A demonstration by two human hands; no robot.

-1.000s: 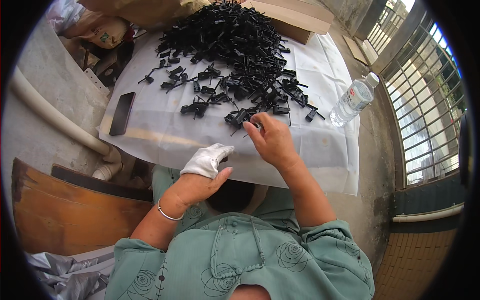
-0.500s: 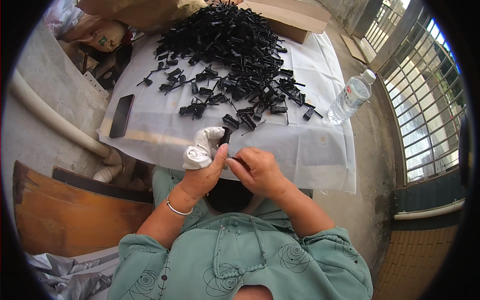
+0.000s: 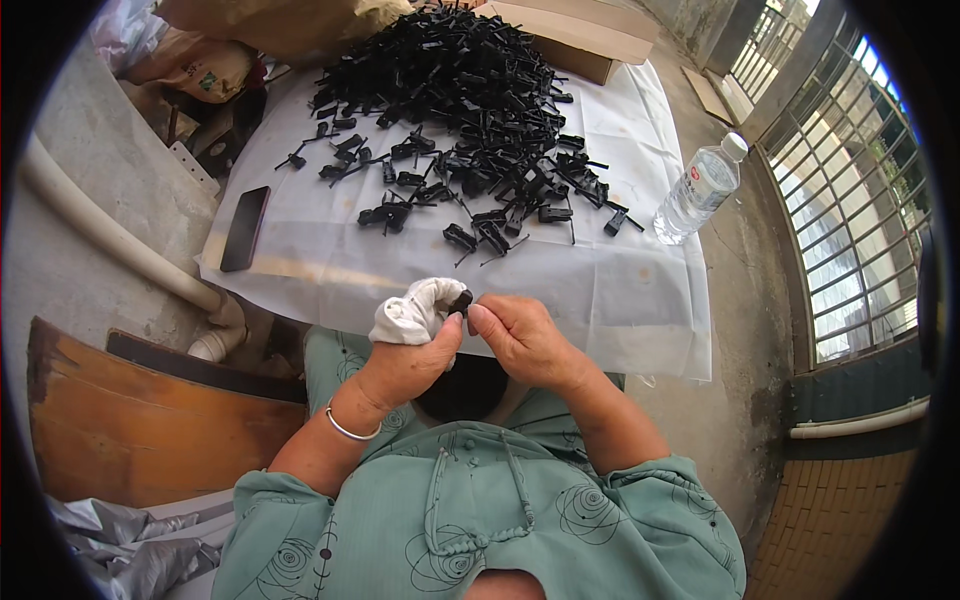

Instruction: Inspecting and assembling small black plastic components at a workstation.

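My left hand point(image 3: 415, 350), its fingers covered by a white cloth glove and its thumb bare, is closed on a small black plastic part point(image 3: 461, 302). Close beside it on the right, my bare right hand point(image 3: 525, 340) makes a pinch with thumb and forefinger at the part's edge. What lies between those right fingertips is too small to make out. Beyond both hands, a large heap of similar black plastic parts point(image 3: 450, 80) covers the far middle of the table, with several loose ones scattered toward me. Many have thin stems sticking out.
White plastic sheeting point(image 3: 330, 240) covers the table. A dark phone point(image 3: 245, 229) lies at its left, and a clear water bottle point(image 3: 698, 192) stands at its right edge. A cardboard box point(image 3: 575, 40) sits behind the heap. Below my hands is a dark round opening point(image 3: 460, 390) between my knees.
My left hand has tilted and drawn the black part down, away from the loose parts, so less of it shows. My right fingertips have moved up to its edge.
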